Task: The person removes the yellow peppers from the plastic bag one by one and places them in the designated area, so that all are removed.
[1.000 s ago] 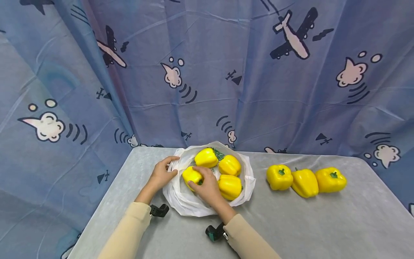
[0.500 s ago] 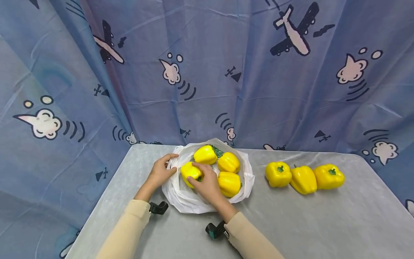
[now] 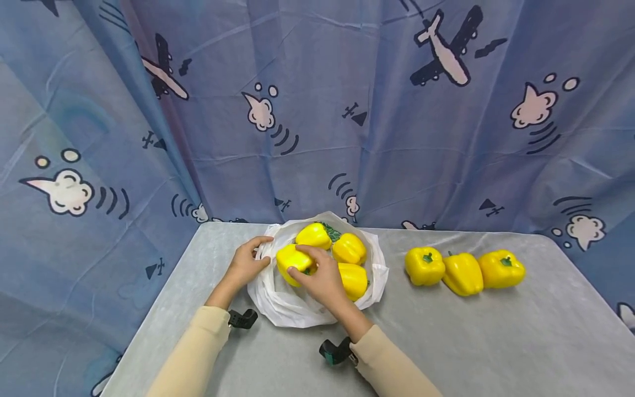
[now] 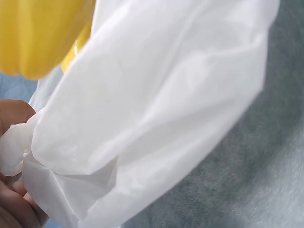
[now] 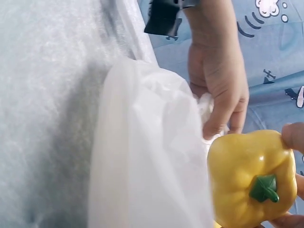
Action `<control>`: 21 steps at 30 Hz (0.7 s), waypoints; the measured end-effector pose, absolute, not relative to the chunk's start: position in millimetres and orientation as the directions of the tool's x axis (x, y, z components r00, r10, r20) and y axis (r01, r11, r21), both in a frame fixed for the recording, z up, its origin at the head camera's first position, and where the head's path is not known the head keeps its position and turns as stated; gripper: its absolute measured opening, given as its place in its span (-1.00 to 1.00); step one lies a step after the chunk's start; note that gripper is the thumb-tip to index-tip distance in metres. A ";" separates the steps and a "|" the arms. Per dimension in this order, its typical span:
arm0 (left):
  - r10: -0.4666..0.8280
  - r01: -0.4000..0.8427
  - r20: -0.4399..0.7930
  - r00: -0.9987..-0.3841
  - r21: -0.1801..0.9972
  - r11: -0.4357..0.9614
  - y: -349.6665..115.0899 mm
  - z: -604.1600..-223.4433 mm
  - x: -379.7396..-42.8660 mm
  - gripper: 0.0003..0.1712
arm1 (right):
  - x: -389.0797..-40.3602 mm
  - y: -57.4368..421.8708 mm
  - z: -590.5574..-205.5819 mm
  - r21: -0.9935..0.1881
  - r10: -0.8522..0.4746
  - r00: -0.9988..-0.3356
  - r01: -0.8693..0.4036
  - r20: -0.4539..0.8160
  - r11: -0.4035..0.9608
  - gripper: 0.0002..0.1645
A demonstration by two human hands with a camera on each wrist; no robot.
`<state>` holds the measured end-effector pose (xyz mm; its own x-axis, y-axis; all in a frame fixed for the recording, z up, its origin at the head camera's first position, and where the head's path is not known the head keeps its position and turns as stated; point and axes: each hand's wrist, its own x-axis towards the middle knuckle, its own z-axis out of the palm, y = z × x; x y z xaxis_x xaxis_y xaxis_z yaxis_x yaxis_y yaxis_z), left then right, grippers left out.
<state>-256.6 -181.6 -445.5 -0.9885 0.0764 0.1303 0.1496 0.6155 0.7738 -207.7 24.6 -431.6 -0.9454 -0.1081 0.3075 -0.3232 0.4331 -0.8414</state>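
In the head view, the right hand point(image 3: 324, 279) clasps a yellow bell pepper point(image 3: 290, 262) between thumb and fingers at the mouth of a white plastic bag point(image 3: 292, 315), just right of the left hand point(image 3: 246, 264), which pinches the bag's rim. Three other peppers point(image 3: 349, 249) lie inside; three more peppers point(image 3: 463, 274) sit on the counter point(image 3: 446, 342). In the left wrist view, plastic is gathered between the left hand's fingers. In the right wrist view, the right hand's fingertips point(image 5: 294, 136) touch the held pepper, its green stem point(image 5: 264, 188) facing the camera.
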 end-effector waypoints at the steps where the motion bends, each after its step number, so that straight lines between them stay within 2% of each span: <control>1: 0.076 0.149 0.130 -0.989 0.773 0.617 -181.6 -445.8 -256.5 -0.44 | -207.3 25.6 -430.8 -0.841 -0.106 -0.943 -0.330 0.316 0.428 -0.43; 21: 0.047 0.125 0.122 -0.991 0.785 0.607 -179.6 -446.3 -255.6 -0.45 | -190.7 66.5 -417.0 -0.860 -0.089 -0.927 -0.371 0.364 0.350 -0.47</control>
